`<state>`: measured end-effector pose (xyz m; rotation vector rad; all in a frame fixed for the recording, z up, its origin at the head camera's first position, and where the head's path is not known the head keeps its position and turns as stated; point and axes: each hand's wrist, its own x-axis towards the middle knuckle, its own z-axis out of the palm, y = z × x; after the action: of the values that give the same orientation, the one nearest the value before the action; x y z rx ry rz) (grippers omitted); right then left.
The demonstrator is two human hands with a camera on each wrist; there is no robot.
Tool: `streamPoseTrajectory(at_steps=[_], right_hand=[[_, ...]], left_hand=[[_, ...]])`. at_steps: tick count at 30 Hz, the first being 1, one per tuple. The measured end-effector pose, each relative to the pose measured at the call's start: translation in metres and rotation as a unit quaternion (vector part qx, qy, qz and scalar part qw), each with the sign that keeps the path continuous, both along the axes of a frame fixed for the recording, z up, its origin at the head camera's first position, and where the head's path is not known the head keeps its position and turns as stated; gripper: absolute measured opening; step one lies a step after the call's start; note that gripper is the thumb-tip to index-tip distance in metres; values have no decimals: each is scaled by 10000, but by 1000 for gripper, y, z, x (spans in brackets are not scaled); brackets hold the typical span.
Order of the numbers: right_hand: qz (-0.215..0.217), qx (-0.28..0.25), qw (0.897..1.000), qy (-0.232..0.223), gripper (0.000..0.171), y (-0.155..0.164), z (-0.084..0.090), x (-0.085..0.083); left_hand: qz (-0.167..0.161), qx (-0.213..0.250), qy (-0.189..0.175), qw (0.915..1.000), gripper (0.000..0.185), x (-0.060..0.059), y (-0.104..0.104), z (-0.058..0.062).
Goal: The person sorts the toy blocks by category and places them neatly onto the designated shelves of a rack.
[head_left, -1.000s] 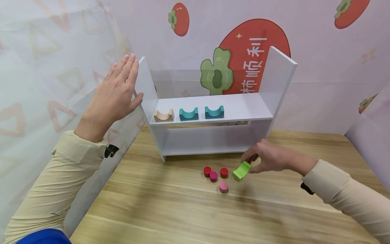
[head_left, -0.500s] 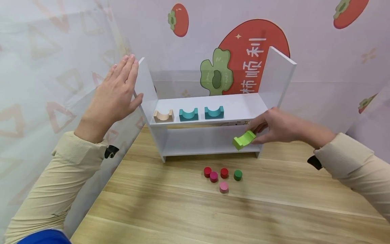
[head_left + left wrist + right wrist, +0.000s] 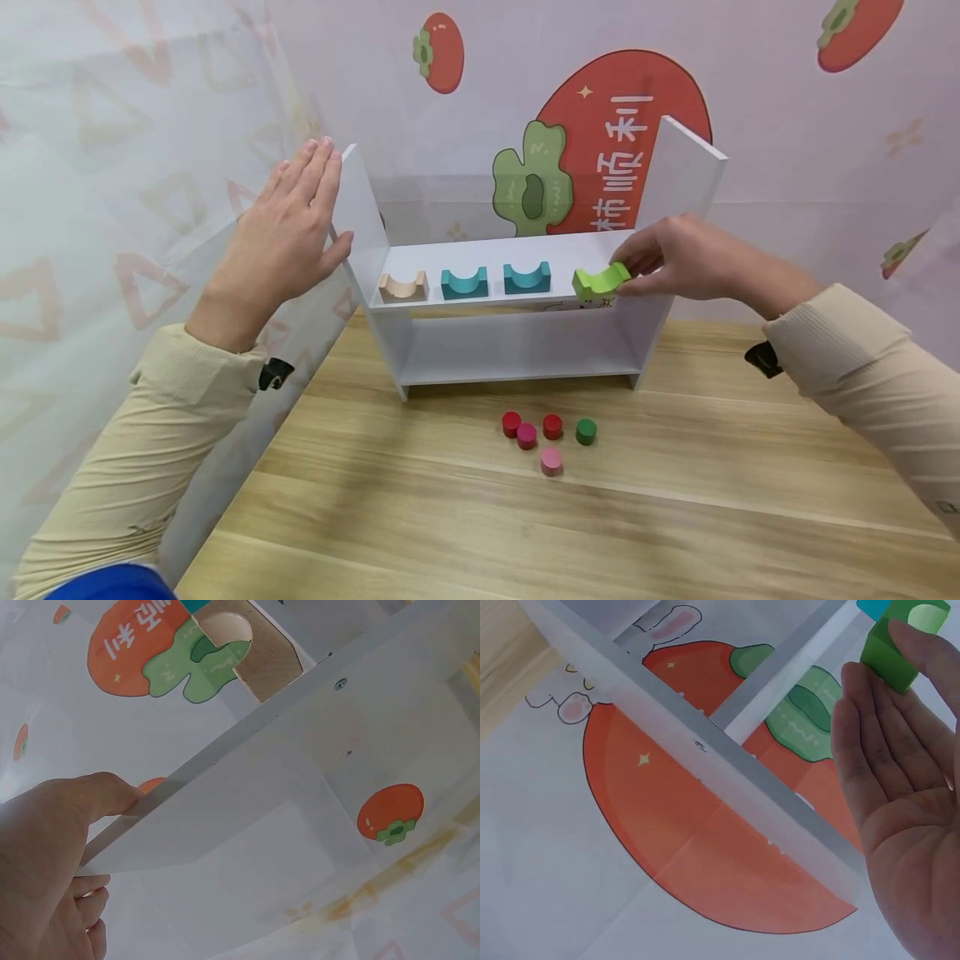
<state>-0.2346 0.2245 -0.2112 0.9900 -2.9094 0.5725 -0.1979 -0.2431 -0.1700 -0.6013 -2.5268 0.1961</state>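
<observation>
The right hand (image 3: 678,262) pinches a green arch block (image 3: 600,281) between thumb and fingertips, holding it at the front edge of the upper board of a white shelf (image 3: 675,183), close to the shelf's right wall; whether the block already rests on the board cannot be told. In the right wrist view the fingers (image 3: 889,742) lie long against the block's side. On the same board, in a row toward the left wall, stand two teal arch blocks (image 3: 527,277) and a plain wooden arch block (image 3: 402,284), all with the hollow facing up. The left hand (image 3: 288,229) is spread flat, fingers straight and together, palm pressed on the outside of the shelf's left wall with the thumb hooked over its front edge. On the wooden table (image 3: 450,533), just in front of the shelf, sits a small cluster of short round pegs: two red pegs (image 3: 512,422), a magenta peg (image 3: 527,435), a pink peg (image 3: 551,460) and a green peg (image 3: 586,430).
</observation>
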Motion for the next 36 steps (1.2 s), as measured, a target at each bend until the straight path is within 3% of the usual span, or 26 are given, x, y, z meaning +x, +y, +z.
streamPoseTrajectory(at_steps=[14, 36], right_hand=[[-449, 17, 9990, -16, 37, -12, -1, -14], [-500, 87, 9984, -247, 42, -15, -10, -25]], left_hand=[[10, -15, -13, 10000, 88, 0, 1, 1], [-23, 0, 43, 10000, 87, -1, 1, 0]])
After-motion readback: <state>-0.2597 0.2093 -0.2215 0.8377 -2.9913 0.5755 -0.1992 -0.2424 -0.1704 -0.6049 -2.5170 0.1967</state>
